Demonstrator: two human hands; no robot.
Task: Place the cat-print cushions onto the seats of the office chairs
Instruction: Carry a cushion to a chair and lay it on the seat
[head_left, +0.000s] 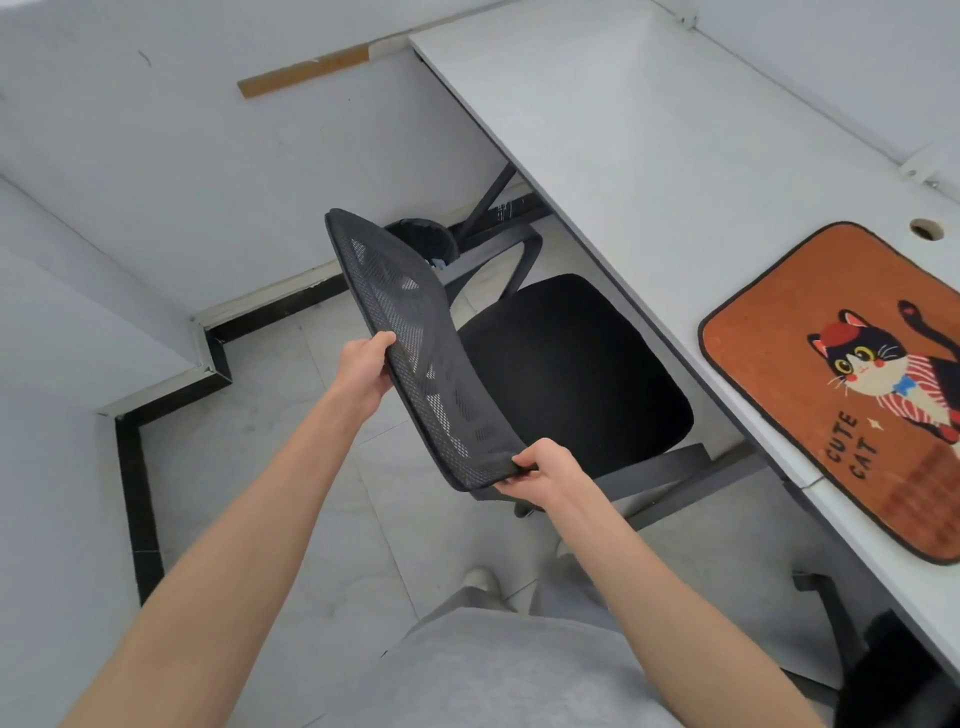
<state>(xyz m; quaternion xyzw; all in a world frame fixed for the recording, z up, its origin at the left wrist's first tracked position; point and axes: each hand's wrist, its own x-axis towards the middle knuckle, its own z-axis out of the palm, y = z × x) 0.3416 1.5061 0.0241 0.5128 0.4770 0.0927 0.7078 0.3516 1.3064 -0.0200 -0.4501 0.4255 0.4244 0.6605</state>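
Observation:
A black office chair stands half under the white desk, its mesh backrest (410, 332) facing me and its bare black seat (566, 364) beyond it. My left hand (363, 369) grips the backrest's left edge. My right hand (540, 475) grips its near right corner. An orange cat-print cushion (810, 447) with "CUTE CAT" lettering lies flat on the desk at the right, apart from both hands.
The white desk (623, 156) runs from top centre to the right edge, with a cable hole (923, 228). A black bin (423, 239) sits behind the chair. Part of a second black chair (893, 670) shows at the bottom right. Grey tiled floor lies to the left.

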